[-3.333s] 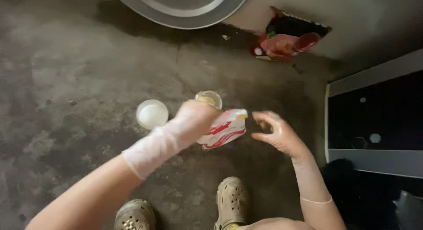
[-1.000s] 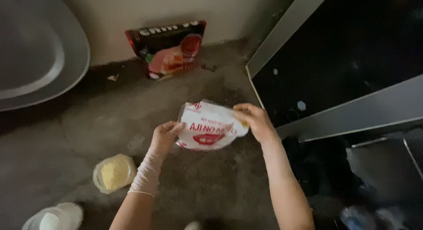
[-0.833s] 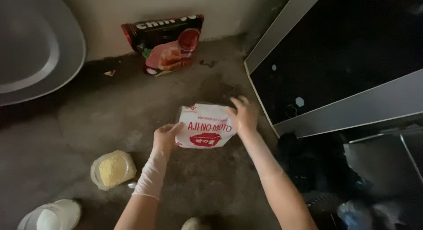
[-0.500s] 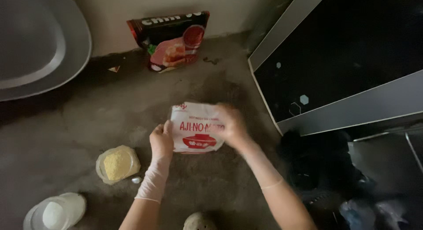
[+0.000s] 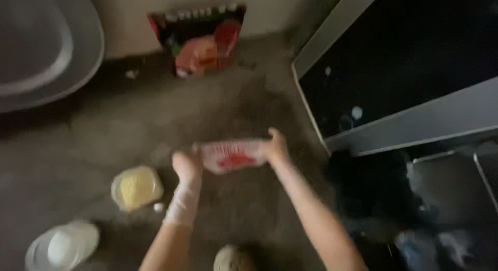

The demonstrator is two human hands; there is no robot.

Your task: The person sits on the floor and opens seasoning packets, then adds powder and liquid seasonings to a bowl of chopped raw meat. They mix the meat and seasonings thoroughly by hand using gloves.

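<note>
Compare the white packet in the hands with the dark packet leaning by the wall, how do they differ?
The white packet is pale with red print; the dark packet is black and red. The white packet is held above the floor between the left hand and right hand, while the dark packet stands on the floor against the wall, untouched. The dark packet also looks larger. Both are soft printed pouches.

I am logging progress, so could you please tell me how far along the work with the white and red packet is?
Done: nothing visibly finished. In hand: left hand and right hand hold the white and red packet over the floor. Left: round tub of yellow contents sits apart, untouched.
</note>
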